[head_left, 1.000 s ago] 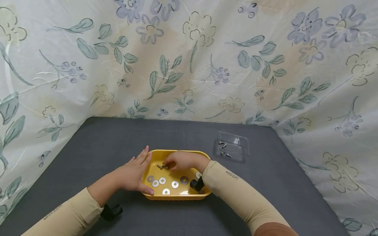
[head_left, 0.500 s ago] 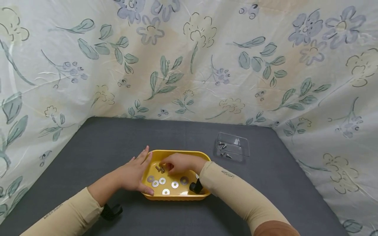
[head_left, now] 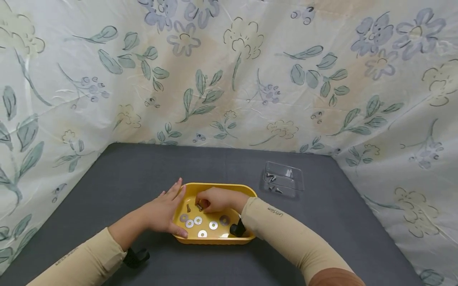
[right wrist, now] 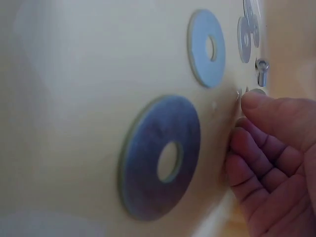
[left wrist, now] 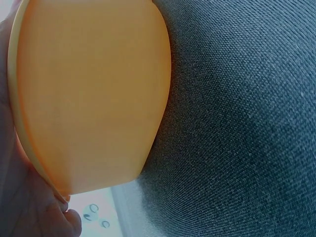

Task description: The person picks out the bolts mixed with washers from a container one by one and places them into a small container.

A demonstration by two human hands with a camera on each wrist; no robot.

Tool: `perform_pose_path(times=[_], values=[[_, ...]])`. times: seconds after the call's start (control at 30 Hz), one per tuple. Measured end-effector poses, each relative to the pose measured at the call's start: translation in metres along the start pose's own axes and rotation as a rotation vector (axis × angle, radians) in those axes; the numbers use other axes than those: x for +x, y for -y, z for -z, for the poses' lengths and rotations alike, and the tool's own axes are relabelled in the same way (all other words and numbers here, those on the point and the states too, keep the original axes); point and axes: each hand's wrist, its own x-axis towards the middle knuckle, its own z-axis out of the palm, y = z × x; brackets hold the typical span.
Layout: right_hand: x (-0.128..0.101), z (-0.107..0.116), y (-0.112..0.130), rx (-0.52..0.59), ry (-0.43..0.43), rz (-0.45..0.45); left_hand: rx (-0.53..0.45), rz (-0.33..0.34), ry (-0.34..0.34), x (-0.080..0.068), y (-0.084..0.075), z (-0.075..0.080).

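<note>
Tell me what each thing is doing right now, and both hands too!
Yellow tray: upright on the grey table.
Washers: lying flat in the tray.
Loose bolt: lying in the tray, untouched.
Left hand: fingers straight, resting against the tray's side.
Right hand: fingers curled over a second bolt.
Clear box: open, a few bolts inside.

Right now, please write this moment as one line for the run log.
left hand: rests on yellow tray side | right hand: in tray, fingertips at small screw | washers: on tray floor | clear box: apart
</note>
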Motion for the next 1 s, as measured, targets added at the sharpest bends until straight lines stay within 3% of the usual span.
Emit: perform_pose_path(times=[0.33, 1.0], values=[[-0.0036, -0.0053, -0.0019, 0.042, -0.010, -0.003, 0.006, -0.002, 0.016, 0.0034, -0.0015, -0.0045], [0.0035, 0.0006, 0.0005, 0.008, -0.015, -0.003, 0.011, -0.006, -0.008, 0.0020, 0.0038, -0.0003]])
